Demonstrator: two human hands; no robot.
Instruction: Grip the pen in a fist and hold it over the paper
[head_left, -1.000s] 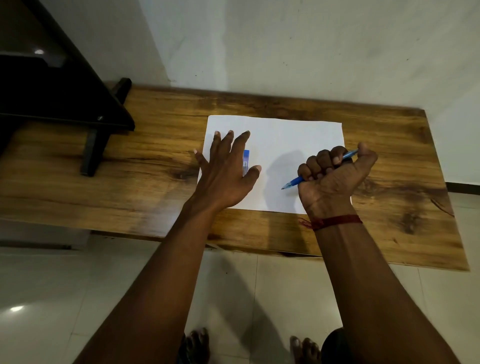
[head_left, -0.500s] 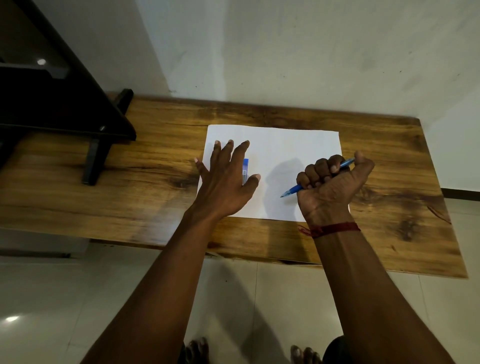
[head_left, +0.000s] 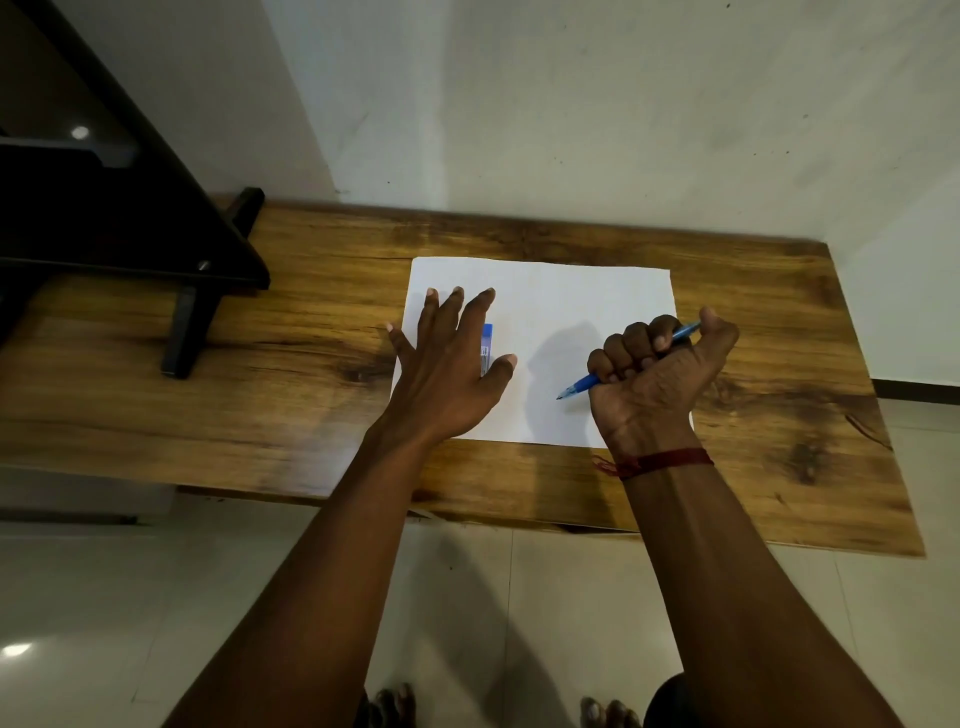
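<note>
Blue pen (head_left: 623, 364) clenched in the right hand (head_left: 657, 382), all fingers wrapped around the barrel, thumb up beside its rear end, tip jutting out below the fist and hanging just above the white paper (head_left: 550, 322). To the left of that fist, left hand (head_left: 447, 364) laid flat with fingers straight and spread, pressing the sheet's left part, partly covering a small blue object (head_left: 487, 348). Beneath both, wooden table (head_left: 291, 395).
</note>
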